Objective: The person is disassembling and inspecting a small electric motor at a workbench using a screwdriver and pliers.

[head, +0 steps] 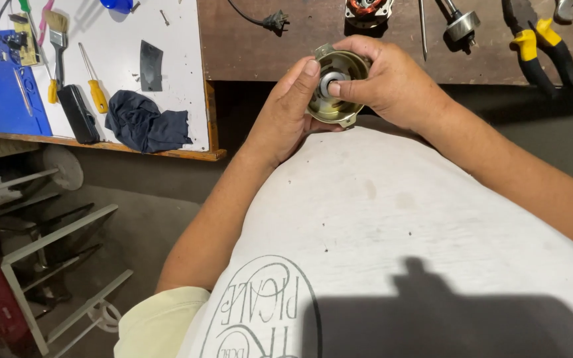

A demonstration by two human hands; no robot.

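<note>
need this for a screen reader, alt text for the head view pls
Both hands hold a round brass-coloured metal motor cover above a white shirt: left hand cradles it, right hand presses its centre. Behind, a workbench with yellow-handled pliers.

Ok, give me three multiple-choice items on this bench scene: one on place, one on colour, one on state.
1. Where does the dark cloth lie?
A. white board
B. floor
C. lap

2. What colour are the pliers' handles?
A. red and white
B. yellow and black
C. green

3. How is the round metal motor cover held?
A. by both hands
B. by one hand only
C. lying on the bench

Answers:
1 A, it rests beside the yellow-handled screwdriver.
2 B, both colours show.
3 A, left hand and right hand grip it.
</note>
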